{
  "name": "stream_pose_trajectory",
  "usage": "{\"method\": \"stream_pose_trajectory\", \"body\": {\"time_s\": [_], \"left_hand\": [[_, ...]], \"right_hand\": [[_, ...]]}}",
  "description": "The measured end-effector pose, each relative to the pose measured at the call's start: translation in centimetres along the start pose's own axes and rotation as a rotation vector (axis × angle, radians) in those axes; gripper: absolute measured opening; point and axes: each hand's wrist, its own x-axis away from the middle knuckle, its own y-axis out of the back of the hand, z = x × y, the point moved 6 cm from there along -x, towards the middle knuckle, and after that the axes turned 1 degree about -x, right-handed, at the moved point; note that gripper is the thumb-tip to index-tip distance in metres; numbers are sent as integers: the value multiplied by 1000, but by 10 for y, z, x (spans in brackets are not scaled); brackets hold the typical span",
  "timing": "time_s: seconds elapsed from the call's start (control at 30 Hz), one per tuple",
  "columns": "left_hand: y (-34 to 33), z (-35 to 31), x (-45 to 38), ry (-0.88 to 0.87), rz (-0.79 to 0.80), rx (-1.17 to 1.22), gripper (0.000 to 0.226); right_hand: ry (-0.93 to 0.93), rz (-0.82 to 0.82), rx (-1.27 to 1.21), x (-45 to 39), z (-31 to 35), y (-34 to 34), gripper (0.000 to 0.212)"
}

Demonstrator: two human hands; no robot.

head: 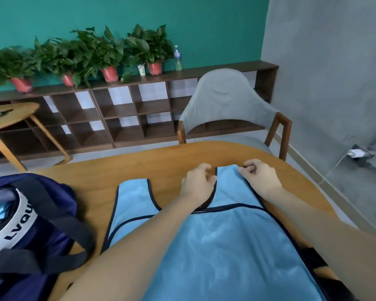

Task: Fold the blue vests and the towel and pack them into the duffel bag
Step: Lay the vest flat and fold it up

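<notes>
The blue vest (221,246) lies flat on the desk (165,161), running from just under my forearms out to my two hands at its far end. It looks like thin mesh with a dark bound edge: light, limp and probably a little slick, so I judge it will sag and slide if lifted from one point and is best taken by the shoulder straps or the bound hems, both sides at once.

My right hand (258,177) has its grip curled on the top of the right shoulder strap, fingers tucked at the cloth's end. My left hand (199,181) sits at that strap's inner edge, in the neck opening, fingers bent; I cannot tell whether that grip has actually closed on the binding or only rests there. The other shoulder strap (132,194) lies untouched, further to the left of my left hand.

Well to the left of both hands stands the navy duffel bag (30,231), its mouth gaping. Something shiny and light blue shows inside; I cannot tell what.

Beyond my fingertips, past the desk's far rim, stands a grey chair (224,101).
</notes>
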Motion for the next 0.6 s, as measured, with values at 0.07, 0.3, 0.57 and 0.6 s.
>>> {"method": "stream_pose_trajectory", "body": {"time_s": [0.07, 0.3, 0.57, 0.6], "left_hand": [[-9, -3, -18, 36, -10, 68, 37], [-27, -2, -52, 122, -65, 327, 24], [-30, -1, -42, -53, -196, 308, 23], [-33, -2, -44, -83, -181, 236, 24]], "right_hand": [[-7, 7, 18, -10, 0, -3, 36], [57, 22, -20, -27, -2, -9, 14], [276, -144, 32, -10, 4, -3, 15], [329, -133, 124, -8, 7, -6, 18]]}}
